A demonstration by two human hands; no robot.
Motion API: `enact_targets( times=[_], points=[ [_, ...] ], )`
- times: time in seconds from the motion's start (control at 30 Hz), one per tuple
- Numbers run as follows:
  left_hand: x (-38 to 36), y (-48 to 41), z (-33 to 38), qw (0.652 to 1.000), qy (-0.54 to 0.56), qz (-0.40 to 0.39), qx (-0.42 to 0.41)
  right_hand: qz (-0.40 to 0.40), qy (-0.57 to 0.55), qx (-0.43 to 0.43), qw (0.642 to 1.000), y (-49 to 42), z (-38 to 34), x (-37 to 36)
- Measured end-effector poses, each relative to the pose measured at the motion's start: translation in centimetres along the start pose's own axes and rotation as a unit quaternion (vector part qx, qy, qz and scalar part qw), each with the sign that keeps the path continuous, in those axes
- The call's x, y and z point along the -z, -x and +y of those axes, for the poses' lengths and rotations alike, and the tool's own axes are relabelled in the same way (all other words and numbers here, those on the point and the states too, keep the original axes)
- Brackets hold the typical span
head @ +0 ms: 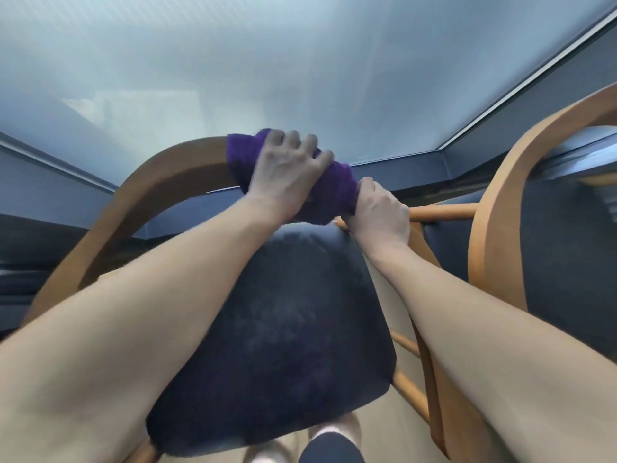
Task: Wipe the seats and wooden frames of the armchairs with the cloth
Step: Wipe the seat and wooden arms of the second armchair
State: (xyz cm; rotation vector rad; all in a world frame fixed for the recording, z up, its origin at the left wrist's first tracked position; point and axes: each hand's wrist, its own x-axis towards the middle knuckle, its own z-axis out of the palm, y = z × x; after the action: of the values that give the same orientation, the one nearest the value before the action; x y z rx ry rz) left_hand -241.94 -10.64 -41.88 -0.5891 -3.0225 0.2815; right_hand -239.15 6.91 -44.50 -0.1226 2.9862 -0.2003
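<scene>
The left hand (287,172) is laid over the cloth (337,185), its fingers curled across the top, so that the cloth is gripped and pressed against the curved top of the frame (160,182). The right hand (377,212) is clenched around the frame just beside the cloth's lower end, with the thumb touching the fabric; whether any cloth is caught inside that grip cannot be told. The cloth is wrapped round the rail between the two hands, mostly beneath the left palm. The seat (267,329) lies below both forearms, toward the person. Bare rail is seen running down beyond the left hand. Close past the right hand, a rung (440,212) and the second chair (494,228) are met, so room is tight on that side. Glass (300,78) stands just beyond the fingers, behind the rail. A strip of floor (384,429) is visible under the right forearm.
</scene>
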Motion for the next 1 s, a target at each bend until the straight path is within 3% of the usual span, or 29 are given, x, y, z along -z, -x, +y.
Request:
enact_targets(
  times=[0.13,0.23,0.4,0.53,0.63,0.7,0.83,0.93,1.0],
  points=[
    [1.7,1.5,-4.2,0.996,0.047,-0.043,0.068,-0.022,-0.018,0.01,1.0,-0.1,-0.3,0.7],
    [1.7,1.3,-3.9,0.993,0.048,-0.064,0.084,0.006,-0.108,0.059,0.992,0.3,0.2,0.5],
    [0.3,2.9,-3.6,0.987,0.106,0.043,0.113,0.068,-0.245,0.104,0.961,0.7,0.8,0.3],
    [-0.1,7.5,-5.0,0.972,0.141,0.104,0.156,0.084,-0.281,0.223,0.93,-0.9,-4.0,1.8],
    [0.1,11.3,-6.2,0.964,0.132,0.098,0.209,0.02,-0.237,0.285,0.929,-3.0,-9.5,3.8],
    [-0.1,14.5,-7.3,0.945,0.125,0.059,0.295,-0.043,-0.154,0.292,0.943,-4.3,-12.4,4.2],
    [-1.7,21.3,-9.1,0.886,0.117,-0.042,0.446,-0.031,-0.038,0.27,0.962,-5.2,-14.7,3.6],
    [-3.5,23.9,-8.9,0.88,0.128,-0.084,0.45,-0.012,-0.015,0.25,0.968,-5.2,-15.6,3.3],
    [-4.5,24.2,-8.7,0.887,0.129,-0.063,0.438,-0.002,0.005,0.243,0.97,-5.0,-15.8,3.1]
  ],
)
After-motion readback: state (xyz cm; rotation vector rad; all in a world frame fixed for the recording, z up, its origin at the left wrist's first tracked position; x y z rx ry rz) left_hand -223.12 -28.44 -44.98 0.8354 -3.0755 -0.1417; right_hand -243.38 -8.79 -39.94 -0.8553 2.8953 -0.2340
